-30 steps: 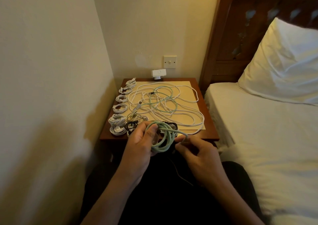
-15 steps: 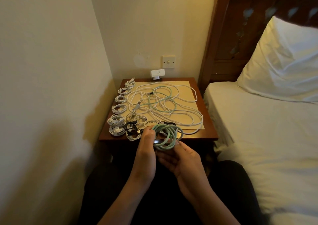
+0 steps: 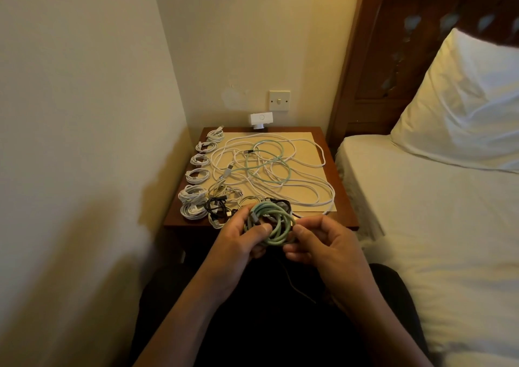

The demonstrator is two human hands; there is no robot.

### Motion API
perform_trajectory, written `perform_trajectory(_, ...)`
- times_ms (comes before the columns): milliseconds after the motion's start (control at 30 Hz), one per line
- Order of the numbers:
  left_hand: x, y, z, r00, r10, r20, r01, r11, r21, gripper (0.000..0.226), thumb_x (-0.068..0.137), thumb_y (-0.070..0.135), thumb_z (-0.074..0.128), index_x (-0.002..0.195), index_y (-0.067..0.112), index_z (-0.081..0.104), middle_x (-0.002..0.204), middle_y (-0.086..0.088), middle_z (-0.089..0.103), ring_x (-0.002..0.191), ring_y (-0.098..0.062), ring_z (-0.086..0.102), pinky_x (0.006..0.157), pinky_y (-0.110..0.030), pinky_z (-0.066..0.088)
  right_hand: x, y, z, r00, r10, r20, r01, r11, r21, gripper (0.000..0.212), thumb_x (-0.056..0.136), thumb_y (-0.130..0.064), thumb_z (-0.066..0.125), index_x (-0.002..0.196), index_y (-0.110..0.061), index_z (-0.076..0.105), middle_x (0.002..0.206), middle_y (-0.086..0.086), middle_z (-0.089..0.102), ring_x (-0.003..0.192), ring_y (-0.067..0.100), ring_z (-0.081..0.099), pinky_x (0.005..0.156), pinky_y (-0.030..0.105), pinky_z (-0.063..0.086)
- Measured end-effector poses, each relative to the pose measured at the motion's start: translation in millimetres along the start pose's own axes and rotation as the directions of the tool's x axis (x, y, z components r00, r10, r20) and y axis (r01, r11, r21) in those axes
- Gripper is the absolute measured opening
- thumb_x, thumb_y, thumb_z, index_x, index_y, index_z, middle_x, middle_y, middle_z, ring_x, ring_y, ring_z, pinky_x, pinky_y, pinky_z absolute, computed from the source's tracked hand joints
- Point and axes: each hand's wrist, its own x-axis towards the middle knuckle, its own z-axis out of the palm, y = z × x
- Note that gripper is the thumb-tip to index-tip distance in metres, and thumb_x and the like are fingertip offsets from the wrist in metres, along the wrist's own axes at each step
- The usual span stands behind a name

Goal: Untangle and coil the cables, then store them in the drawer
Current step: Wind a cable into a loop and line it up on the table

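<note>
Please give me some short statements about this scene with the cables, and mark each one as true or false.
1. Both the left hand and the right hand hold the green coil. True.
2. The white coils lie in a row along the right edge of the nightstand. False: along its left edge.
3. A loose tangle of white and green cables lies on the nightstand. True.
4. The pillow lies on the nightstand. False: it lies on the bed.
</note>
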Motion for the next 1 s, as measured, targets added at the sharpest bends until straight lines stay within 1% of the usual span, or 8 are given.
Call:
perform_trajectory(100,1,-6,10,1.000,-0.010,-0.021,0.007,0.994,-0.105,0.039,0.086,0.017,0.066,0.124,0.011,0.062,0.111,-0.013,0.073,0.101,-0.024,0.071,0.084,-0.034,0.055,0,13,15,0.998,0.059,-0.038,-0.048,0.968,0.246,0.011,0.099,-0.007,0.060,0.107,-0.001,0.065,0.096,0.016,0.077,0.086,0.025,0.077,0.068,0.026,0.061)
perform_trajectory(200,2,-11,8,0.998,-0.037,-0.042,0.030,0.987,-0.158,0.042,0.084,0.017,0.066,0.124,0.012,0.060,0.111,-0.014,0.073,0.101,-0.025,0.070,0.086,-0.038,0.053,3,22,21,0.994,0.106,-0.016,-0.095,0.941,0.325,0.010,0.099,-0.007,0.059,0.105,-0.002,0.066,0.096,0.016,0.076,0.084,0.023,0.075,0.068,0.026,0.060)
perform_trajectory(367,-3,-3,-12,0.994,-0.101,0.037,0.096,0.988,0.118,0.031,0.098,0.007,0.063,0.127,0.018,0.061,0.094,-0.005,0.064,0.075,-0.004,0.063,0.063,-0.018,0.048,8,15,3,0.999,-0.040,0.024,0.044,0.970,-0.237,0.022,0.096,-0.014,0.069,0.115,-0.026,0.065,0.106,-0.001,0.075,0.094,0.014,0.074,0.079,0.028,0.059)
perform_trajectory(533,-9,1,-14,0.951,-0.196,0.240,0.099,0.927,0.363,0.041,0.095,0.004,0.065,0.129,0.028,0.060,0.102,-0.001,0.068,0.089,-0.004,0.065,0.068,-0.021,0.051,15,-7,4,0.906,-0.353,0.234,0.419,0.666,-0.618,0.027,0.090,-0.034,0.076,0.116,-0.037,0.070,0.103,-0.016,0.063,0.085,0.006,0.063,0.072,0.019,0.053)
perform_trajectory(633,-10,2,-12,0.945,-0.231,0.232,0.134,0.920,0.368,0.036,0.094,-0.002,0.061,0.120,0.023,0.061,0.094,0.003,0.067,0.085,-0.006,0.065,0.065,-0.022,0.051,19,-9,4,0.908,-0.348,0.235,0.416,0.674,-0.611,0.013,0.082,-0.029,0.085,0.090,-0.032,0.075,0.089,-0.012,0.068,0.081,0.006,0.065,0.070,0.020,0.054)
perform_trajectory(733,-11,-1,-19,0.950,-0.230,0.211,0.148,0.927,0.346,0.031,0.093,-0.006,0.059,0.117,0.014,0.065,0.091,0.000,0.068,0.080,-0.007,0.066,0.062,-0.019,0.050,20,-6,-3,0.933,-0.221,0.285,0.354,0.713,-0.605,0.015,0.082,-0.030,0.085,0.090,-0.031,0.073,0.083,-0.007,0.071,0.077,0.009,0.067,0.068,0.027,0.057)
perform_trajectory(867,-10,0,-25,0.972,-0.166,0.164,0.071,0.880,0.471,0.028,0.086,0.009,0.068,0.109,0.023,0.073,0.100,-0.003,0.074,0.094,-0.016,0.070,0.081,-0.031,0.056,20,2,-3,0.914,-0.201,0.353,0.402,0.578,-0.710,0.011,0.086,-0.035,0.081,0.089,-0.035,0.070,0.089,-0.016,0.067,0.086,-0.001,0.062,0.071,0.017,0.048)
perform_trajectory(1000,-12,4,-25,0.950,-0.215,0.226,-0.023,0.673,0.739,0.031,0.077,0.024,0.061,0.104,0.037,0.071,0.099,0.003,0.072,0.094,-0.012,0.067,0.091,-0.050,0.054,17,-5,-4,0.816,-0.358,0.454,0.575,0.423,-0.700,0.007,0.091,-0.028,0.074,0.094,-0.029,0.068,0.095,-0.018,0.060,0.090,0.000,0.057,0.074,0.016,0.047)
